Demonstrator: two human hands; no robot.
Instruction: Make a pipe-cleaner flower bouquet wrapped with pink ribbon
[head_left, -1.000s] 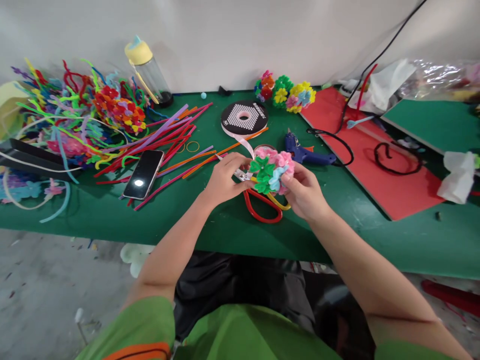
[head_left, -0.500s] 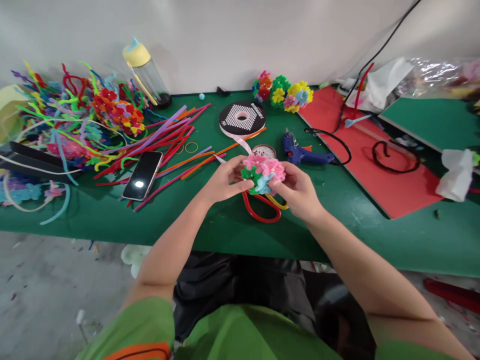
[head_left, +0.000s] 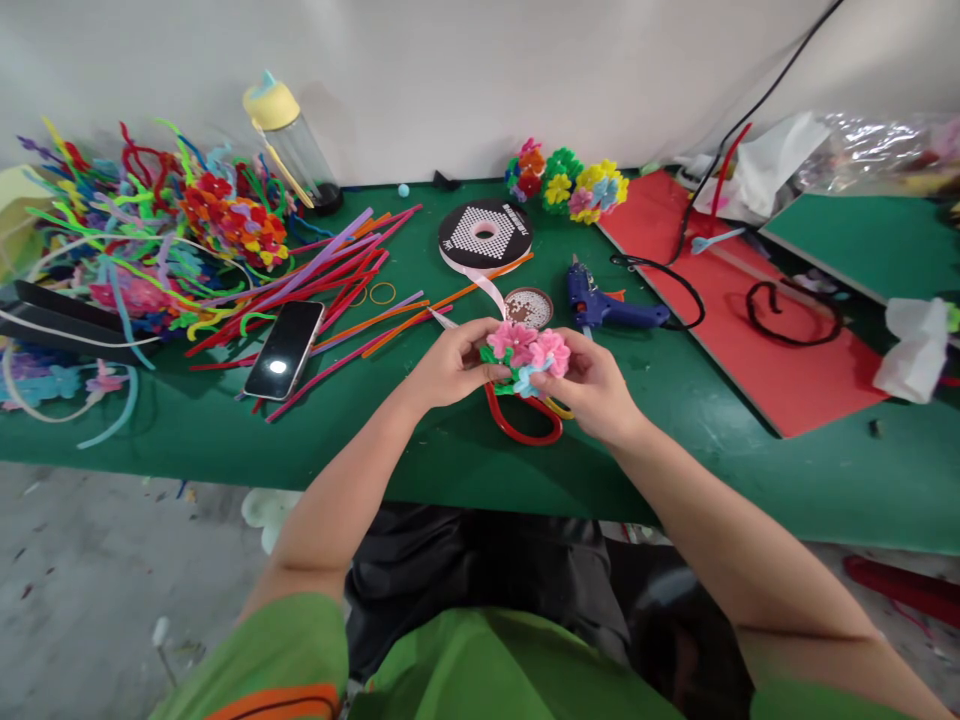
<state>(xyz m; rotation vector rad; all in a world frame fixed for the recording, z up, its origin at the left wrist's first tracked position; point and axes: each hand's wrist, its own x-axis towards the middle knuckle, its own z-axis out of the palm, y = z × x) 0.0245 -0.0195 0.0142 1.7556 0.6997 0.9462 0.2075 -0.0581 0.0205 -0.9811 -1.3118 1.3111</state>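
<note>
I hold a small bunch of pipe-cleaner flowers, pink on top with green and light blue below, between both hands above the green table. My left hand pinches its left side with curled fingers. My right hand grips its right side, fingers closed round it. Red-and-yellow-handled scissors lie on the table right under the bunch. A pink ribbon end trails from the spool toward my left hand.
A black ribbon spool, a blue glue gun with black cord, a small round lid, a phone, loose pipe cleaners, a flower pile, a bottle, finished flower balls and a red board surround my hands.
The flower bunch has been turned so its pink flowers face up, and both hands have drawn closer around it and slightly lower. The round lid behind is now uncovered.
</note>
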